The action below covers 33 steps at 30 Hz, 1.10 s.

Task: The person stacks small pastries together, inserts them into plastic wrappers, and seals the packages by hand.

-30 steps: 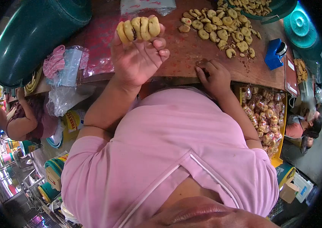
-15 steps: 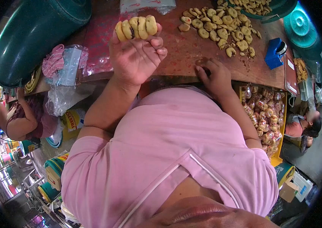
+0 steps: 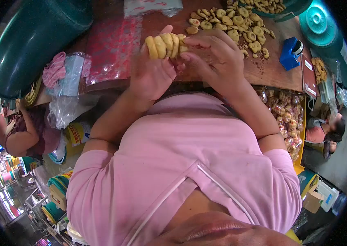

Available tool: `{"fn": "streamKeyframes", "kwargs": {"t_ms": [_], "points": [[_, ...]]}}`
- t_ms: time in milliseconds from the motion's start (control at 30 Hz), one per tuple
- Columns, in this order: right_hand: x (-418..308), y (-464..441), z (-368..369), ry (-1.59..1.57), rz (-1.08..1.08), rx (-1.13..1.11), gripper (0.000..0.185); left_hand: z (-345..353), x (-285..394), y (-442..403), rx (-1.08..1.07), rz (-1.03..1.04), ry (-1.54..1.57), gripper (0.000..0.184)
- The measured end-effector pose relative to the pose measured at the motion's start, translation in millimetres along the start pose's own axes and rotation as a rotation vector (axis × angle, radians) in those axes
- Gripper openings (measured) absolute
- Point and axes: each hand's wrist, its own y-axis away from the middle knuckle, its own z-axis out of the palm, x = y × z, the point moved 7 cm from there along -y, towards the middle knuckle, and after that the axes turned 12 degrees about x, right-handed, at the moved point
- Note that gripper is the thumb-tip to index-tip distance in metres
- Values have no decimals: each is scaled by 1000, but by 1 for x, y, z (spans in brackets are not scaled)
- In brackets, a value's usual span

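Observation:
A row of several round yellow cookies (image 3: 163,46) rests across the fingers of my left hand (image 3: 151,78), raised over the front of the table. My right hand (image 3: 222,55) meets the row at its right end, thumb and fingers closed about the last cookie there. The fingertips partly hide that end. Behind my right hand, a pile of loose ring-shaped cookies (image 3: 247,26) lies on the brown wooden table (image 3: 276,74).
Red-smeared clear plastic (image 3: 112,49) covers the table's left part, beside a big green drum (image 3: 38,45). A blue tape dispenser (image 3: 291,55) stands at right. Below it, a yellow crate (image 3: 300,153) holds bagged cookies. Co-workers sit at left (image 3: 30,131) and right (image 3: 323,129).
My right hand has risen from the table edge to the right end of the cookie row. My left hand has shifted right and slightly lower in view, still carrying the row.

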Motion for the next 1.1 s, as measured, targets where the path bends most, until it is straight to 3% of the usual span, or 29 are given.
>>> {"fn": "streamKeyframes", "kwargs": {"t_ms": [267, 367, 467, 667, 767, 800, 900, 933, 1100], "points": [[7, 7, 4, 16, 36, -65, 16, 2, 0, 4, -41, 76, -182, 72], [17, 13, 6, 16, 206, -94, 9, -2, -2, 3, -23, 70, -189, 74], [16, 9, 7, 44, 125, -132, 5, -5, -4, 2, -6, 42, -195, 76], [51, 29, -5, -125, 511, -24, 3, -2, -3, 2, -91, 64, -249, 77], [70, 43, -14, -381, 796, 26, 9, -8, -2, 1, 10, 47, -206, 77], [73, 41, -14, -529, 739, 66, 13, -10, -2, -1, 4, 49, -205, 77], [84, 57, -24, -714, 985, 157, 13, -17, -3, -4, -5, 55, -193, 76], [90, 59, -25, -927, 926, 156, 16, -17, -3, -5, -2, 61, -186, 76], [105, 77, -41, -866, 1066, 304, 15, -22, -6, -7, 7, 3, -120, 75]]}}
